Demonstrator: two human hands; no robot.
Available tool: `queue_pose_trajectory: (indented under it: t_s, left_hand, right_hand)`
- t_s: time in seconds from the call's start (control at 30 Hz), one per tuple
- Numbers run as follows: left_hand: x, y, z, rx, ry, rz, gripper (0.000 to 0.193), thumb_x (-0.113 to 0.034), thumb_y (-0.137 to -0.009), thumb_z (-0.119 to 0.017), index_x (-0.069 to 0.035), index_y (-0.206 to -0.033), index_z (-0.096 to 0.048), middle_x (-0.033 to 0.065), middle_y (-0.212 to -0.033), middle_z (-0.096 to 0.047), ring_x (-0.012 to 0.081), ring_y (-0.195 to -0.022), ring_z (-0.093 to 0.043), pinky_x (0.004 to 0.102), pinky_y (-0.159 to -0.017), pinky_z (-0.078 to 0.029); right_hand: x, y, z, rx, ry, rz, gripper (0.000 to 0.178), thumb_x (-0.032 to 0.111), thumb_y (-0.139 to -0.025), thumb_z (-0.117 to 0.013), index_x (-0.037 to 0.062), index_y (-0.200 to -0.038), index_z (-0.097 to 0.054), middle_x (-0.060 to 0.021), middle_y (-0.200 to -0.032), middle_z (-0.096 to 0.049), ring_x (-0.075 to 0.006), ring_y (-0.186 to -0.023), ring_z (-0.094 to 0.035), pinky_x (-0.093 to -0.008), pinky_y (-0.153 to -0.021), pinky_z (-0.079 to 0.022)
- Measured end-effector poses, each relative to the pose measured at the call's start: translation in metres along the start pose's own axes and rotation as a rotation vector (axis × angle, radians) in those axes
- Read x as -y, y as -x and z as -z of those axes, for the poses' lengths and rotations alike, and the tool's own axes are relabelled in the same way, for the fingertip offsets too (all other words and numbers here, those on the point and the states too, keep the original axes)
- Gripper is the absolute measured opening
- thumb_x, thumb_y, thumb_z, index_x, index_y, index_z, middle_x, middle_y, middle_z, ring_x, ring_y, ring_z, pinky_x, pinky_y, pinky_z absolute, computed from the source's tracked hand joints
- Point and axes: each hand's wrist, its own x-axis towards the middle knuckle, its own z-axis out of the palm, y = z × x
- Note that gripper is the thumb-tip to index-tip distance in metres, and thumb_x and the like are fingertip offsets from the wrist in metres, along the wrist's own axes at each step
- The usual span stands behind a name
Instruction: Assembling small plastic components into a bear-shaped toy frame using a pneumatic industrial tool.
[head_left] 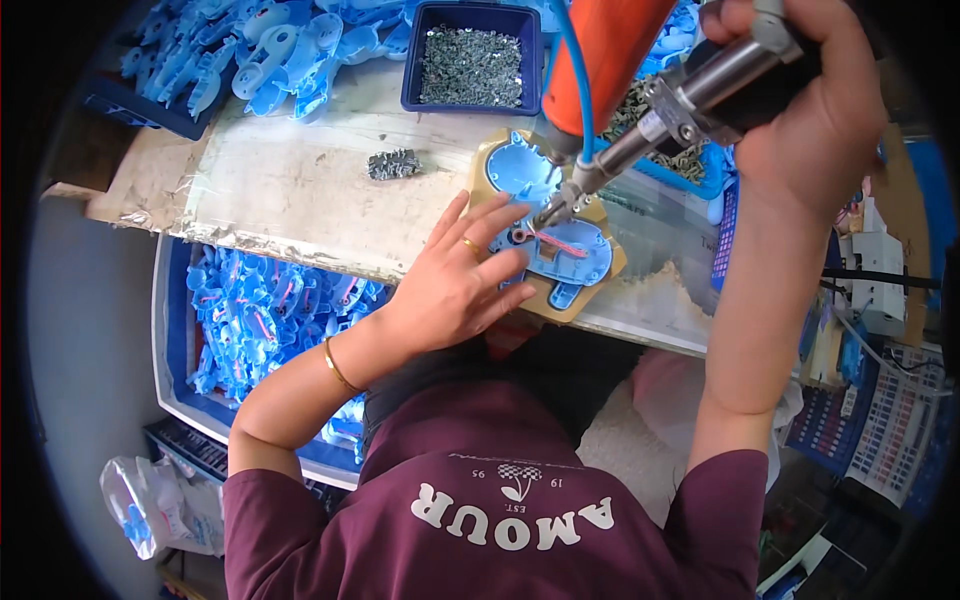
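My left hand [463, 268] lies with fingers stretched out over the near left side of a light blue plastic shell [520, 168]. That shell sits in a tan holding block [604, 283] at the table's front edge. A pink strip [560, 243] lies across the shell's near right part. My right hand [815, 110] is closed round a power screwdriver [625, 150] with a silver metal body, held slanting down to the left. Its tip reaches the shell beside my left fingertips; whether it touches a screw cannot be made out.
An orange tool body [600, 60] with a blue hose [580, 80] hangs above the block. A dark blue bin [411, 80] of small screws and a screw pile [393, 164] are left of it. Blue shells [290, 50] heap behind; a large crate [172, 330] of parts stands below left.
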Motion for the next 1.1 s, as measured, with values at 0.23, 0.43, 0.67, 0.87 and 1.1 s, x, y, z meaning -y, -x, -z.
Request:
queue_pose_trajectory:
  t_s: [0.23,0.43,0.67,0.87,1.1]
  left_hand:
    - [0.004,-0.027,0.01,-0.159,0.051,0.057,0.031,-0.024,-0.081,-0.08,-0.007,-0.101,-0.063,0.0146,-0.133,-0.059,0.0376,-0.127,-0.052,0.0476,-0.105,-0.044]
    - [0.004,-0.035,0.004,-0.186,0.001,0.016,0.028,-0.027,-0.081,-0.079,-0.008,-0.097,-0.067,0.0117,-0.131,-0.061,0.0358,-0.128,-0.052,0.0462,-0.105,-0.043]
    - [0.011,-0.037,-0.003,-0.146,-0.017,-0.038,0.022,-0.024,-0.08,-0.078,-0.007,-0.091,-0.069,0.0089,-0.124,-0.064,0.0328,-0.128,-0.053,0.0453,-0.105,-0.044]
    - [0.008,-0.04,-0.008,-0.108,0.137,0.021,0.018,-0.018,-0.079,-0.075,-0.004,-0.088,-0.068,0.0088,-0.121,-0.065,0.0308,-0.125,-0.055,0.0454,-0.106,-0.043]
    - [0.003,-0.037,-0.009,-0.094,0.081,0.102,0.019,-0.023,-0.08,-0.074,-0.005,-0.085,-0.069,0.0079,-0.124,-0.065,0.0305,-0.13,-0.052,0.0516,-0.116,-0.033]
  right_hand:
    - [0.008,0.009,-0.007,0.025,0.056,0.013,0.058,0.011,-0.086,-0.058,-0.0094,-0.138,-0.044,-0.0041,-0.081,-0.056,-0.0124,-0.057,-0.056,-0.027,-0.055,-0.051]
    - [0.009,0.011,-0.004,0.034,0.06,-0.003,0.059,0.012,-0.086,-0.058,-0.0094,-0.139,-0.043,-0.0046,-0.08,-0.057,-0.0125,-0.056,-0.057,-0.0266,-0.055,-0.052]
    - [0.008,0.013,-0.007,0.047,0.06,0.002,0.06,0.013,-0.086,-0.058,-0.0092,-0.139,-0.041,-0.0046,-0.078,-0.056,-0.0125,-0.056,-0.056,-0.0262,-0.055,-0.053]
    - [0.01,0.022,-0.012,0.082,0.083,-0.029,0.056,0.014,-0.088,-0.056,-0.0098,-0.137,-0.042,-0.0059,-0.078,-0.056,-0.0129,-0.055,-0.055,-0.0263,-0.055,-0.052]
    - [0.002,0.011,-0.002,0.168,0.032,0.08,0.049,0.012,-0.092,-0.053,-0.0116,-0.134,-0.044,-0.0089,-0.077,-0.056,-0.0124,-0.056,-0.056,-0.0247,-0.057,-0.052]
